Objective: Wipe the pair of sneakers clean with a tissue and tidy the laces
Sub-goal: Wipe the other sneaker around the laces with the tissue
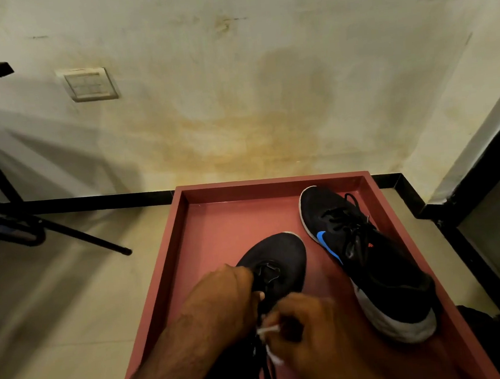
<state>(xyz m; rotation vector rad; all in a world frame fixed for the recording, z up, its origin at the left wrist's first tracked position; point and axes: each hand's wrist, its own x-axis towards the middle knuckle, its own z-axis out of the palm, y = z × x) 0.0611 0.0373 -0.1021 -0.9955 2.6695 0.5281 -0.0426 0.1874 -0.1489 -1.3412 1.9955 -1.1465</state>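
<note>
1. Near sneaker: toe pointing far, sitting in the near-left part of the red tray, heel end hidden under both hands; turned this way, judging by the pose, to bring the lacing within easy reach.
2. Black laces: trailing loose toward the near edge, apparently drawn out for tidying.
3. Left hand: fingers curled over the lace area, seemingly steadying the shoe; whether pinching a lace, cannot tell.
4. Right hand: fingers closed round a crumpled white tissue, kept in hand probably for more wiping; also close against the laces.
5. Far sneaker: blue logo, lying near the tray's right wall, laces untied, parked apart, likely awaiting its turn.
6. Tray set on the tiled floor, against a stained wall.
</note>
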